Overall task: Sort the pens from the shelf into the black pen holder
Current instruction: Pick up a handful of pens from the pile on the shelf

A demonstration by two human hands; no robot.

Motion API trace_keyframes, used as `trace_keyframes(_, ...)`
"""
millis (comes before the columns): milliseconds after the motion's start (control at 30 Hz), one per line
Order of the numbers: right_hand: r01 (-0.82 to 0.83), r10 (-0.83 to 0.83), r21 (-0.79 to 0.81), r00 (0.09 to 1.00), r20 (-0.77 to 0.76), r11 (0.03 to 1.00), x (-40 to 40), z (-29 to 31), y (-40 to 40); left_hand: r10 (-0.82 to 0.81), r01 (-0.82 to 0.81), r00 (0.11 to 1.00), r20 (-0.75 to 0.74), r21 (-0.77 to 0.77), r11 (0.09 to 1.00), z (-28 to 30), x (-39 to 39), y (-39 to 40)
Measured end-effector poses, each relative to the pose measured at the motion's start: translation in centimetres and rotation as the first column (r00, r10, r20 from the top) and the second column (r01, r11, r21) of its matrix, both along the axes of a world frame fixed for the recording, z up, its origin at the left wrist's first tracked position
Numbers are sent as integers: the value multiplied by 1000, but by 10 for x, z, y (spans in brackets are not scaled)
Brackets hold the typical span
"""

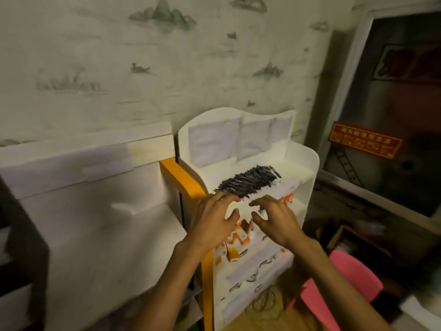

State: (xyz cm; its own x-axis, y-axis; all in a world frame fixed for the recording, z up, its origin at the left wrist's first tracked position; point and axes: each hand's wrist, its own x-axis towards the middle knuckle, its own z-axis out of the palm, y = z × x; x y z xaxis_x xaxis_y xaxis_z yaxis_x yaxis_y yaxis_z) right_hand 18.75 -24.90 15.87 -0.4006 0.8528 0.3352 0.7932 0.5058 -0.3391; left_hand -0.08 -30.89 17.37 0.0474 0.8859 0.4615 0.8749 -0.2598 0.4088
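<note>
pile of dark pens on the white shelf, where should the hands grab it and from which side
Probably at its near left end, coming from the front. The long pile of dark pens lies flat on the top ledge of the white shelf, and the left hand and right hand hover there, fingers spread.

Head view; close above shelf [307, 163]

Pens [250, 179] heaped on shelf [307, 168] top tier; both hands (left [210, 223], right [276, 220]) positioned just before the heap.
</note>
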Motion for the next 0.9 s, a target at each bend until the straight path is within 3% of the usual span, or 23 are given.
trace_keyframes(267,22,-20,-52,999,36,998,48,-52,65,31,-39,997,-65,-126,991,-35,49,73)
trace_keyframes(533,2,7,-98,995,95,995,68,-93,174,159,-186,977,-141,-205,961,-91,55,175)
trace_keyframes(767,-76,101,-174,985,142,982,62,-111,268,299,-331,942,-154,-271,904,-119,41,253)
trace_keyframes(900,-145,165,-216,983,78,965,48,-125,302,375,-389,921,-110,-328,861,-137,37,277)
